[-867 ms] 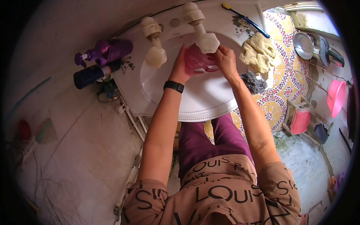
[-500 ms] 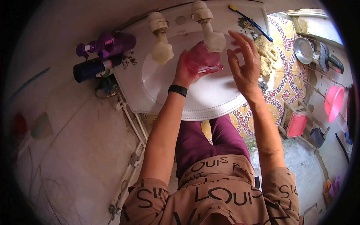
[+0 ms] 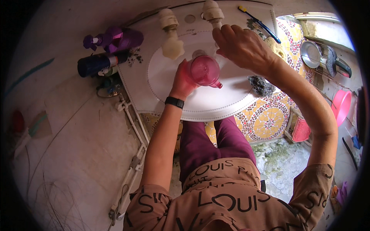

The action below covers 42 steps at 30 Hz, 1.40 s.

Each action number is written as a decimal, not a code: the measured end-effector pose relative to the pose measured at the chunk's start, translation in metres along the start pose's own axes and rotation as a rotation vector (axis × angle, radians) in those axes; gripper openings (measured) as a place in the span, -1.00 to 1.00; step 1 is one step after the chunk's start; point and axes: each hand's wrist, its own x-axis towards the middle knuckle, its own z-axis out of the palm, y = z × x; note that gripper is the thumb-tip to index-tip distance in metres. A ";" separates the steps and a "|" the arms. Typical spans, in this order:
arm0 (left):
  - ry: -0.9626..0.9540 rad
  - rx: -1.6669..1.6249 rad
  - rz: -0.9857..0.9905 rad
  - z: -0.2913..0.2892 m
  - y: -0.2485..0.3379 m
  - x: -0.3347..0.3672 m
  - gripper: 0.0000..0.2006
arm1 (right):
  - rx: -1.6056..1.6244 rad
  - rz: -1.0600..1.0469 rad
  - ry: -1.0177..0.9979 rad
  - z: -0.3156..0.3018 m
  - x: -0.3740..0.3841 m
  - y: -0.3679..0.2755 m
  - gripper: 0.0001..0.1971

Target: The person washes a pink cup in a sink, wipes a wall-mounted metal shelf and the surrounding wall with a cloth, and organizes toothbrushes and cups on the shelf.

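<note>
- The left hand [image 3: 184, 79] stays wrapped around the pink cup [image 3: 204, 70], holding it over the white basin [image 3: 208, 106] just below the taps.
- The right hand [image 3: 243, 46] has lifted off the cup and gone up to the right tap [image 3: 212, 11]; fingers curl on it, though whether they actually grip is hard to tell.
- So it looks like rinsing: cup under the spout, water probably next.
- A steel scourer [image 3: 261, 85] sits on the rim.

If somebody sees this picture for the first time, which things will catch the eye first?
First the pink cup, held by the left hand over the middle of the white sink. Next the right hand, reaching to the tap at the sink's back edge. A purple spray bottle lies at the left.
</note>
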 end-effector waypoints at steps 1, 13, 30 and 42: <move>-0.004 -0.001 -0.001 -0.004 0.000 -0.004 -0.43 | -0.004 0.000 -0.002 0.001 0.001 -0.002 -0.65; -0.001 -0.118 0.121 -0.019 0.007 -0.073 -0.41 | 0.211 0.609 -0.002 0.008 -0.122 -0.059 -0.52; -0.026 -0.082 0.114 0.003 0.007 -0.093 -0.36 | 0.752 1.016 0.121 0.037 -0.171 -0.096 -0.57; 0.068 -0.016 0.185 0.035 0.009 -0.104 -0.37 | 1.914 1.282 0.256 -0.047 -0.103 -0.119 -0.63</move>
